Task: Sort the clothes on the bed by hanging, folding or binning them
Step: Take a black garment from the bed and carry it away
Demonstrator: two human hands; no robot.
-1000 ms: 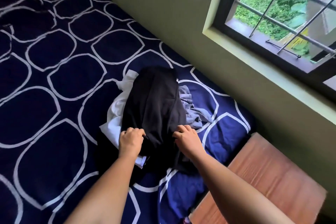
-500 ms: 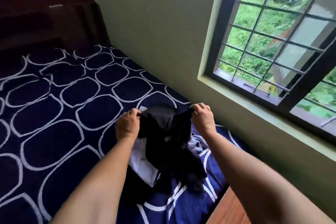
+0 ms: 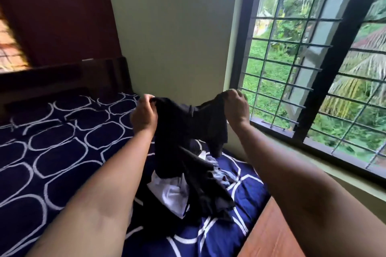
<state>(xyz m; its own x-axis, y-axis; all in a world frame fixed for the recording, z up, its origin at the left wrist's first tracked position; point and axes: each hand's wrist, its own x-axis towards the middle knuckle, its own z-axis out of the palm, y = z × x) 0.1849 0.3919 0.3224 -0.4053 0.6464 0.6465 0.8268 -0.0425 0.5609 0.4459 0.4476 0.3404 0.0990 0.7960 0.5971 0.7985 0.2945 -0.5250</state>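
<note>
Your left hand and right hand pinch 1 black garment hanging below your fingers; 2 garments lie beneath.

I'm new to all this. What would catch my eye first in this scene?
In the middle, the left hand and right hand each pinch the top edge of a black garment, which hangs down between them. Under it, a white garment and a grey garment lie crumpled on the navy bedspread with white loops. On the right, a barred window shows green trees.
</note>
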